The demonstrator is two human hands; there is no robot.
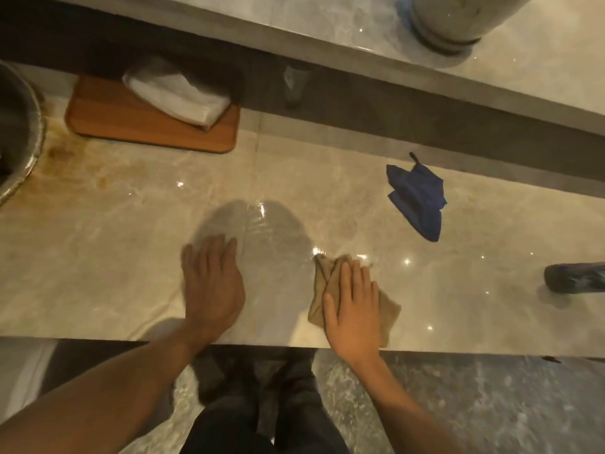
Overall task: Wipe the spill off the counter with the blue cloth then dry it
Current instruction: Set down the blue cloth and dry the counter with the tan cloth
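Note:
The blue cloth (417, 198) lies crumpled on the marble counter (131, 224), to the right and beyond both hands, with nothing touching it. My right hand (352, 306) presses flat on a tan cloth (330, 280) near the counter's front edge. My left hand (211, 283) rests flat on the counter, fingers spread, holding nothing. Between and beyond the hands a wet, glossy patch (262, 231) shines on the marble.
A wooden board (131, 126) with a folded white cloth (176, 93) sits at the back left. A metal basin (16, 132) is at the far left, with brown stains beside it. A dark cylinder (573, 276) lies at the right edge. A grey vase (458, 21) stands on the upper ledge.

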